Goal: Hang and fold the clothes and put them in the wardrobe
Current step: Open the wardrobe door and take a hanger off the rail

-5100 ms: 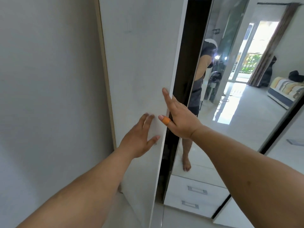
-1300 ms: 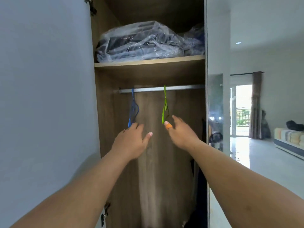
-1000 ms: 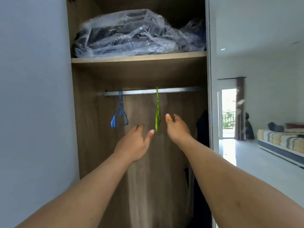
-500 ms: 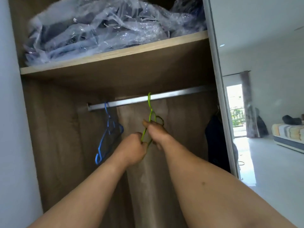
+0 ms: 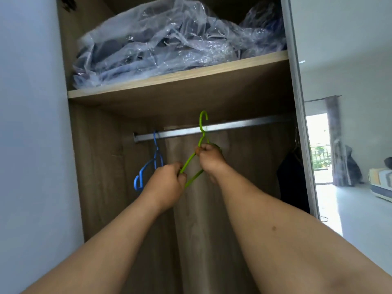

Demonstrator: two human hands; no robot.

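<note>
Gripping the green hanger [image 5: 192, 160] at frame centre, the left hand [image 5: 167, 183] holds its lower corner and the right hand [image 5: 210, 158] its neck, hook above the rail [image 5: 233, 126].

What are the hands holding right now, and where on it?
Both grip the green hanger: the left hand at its lower corner, the right hand just below the hook's neck.

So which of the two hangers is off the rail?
The green hanger, gripped by both hands, its hook lifted above the rail. The blue hanger hangs hooked on it.
</note>
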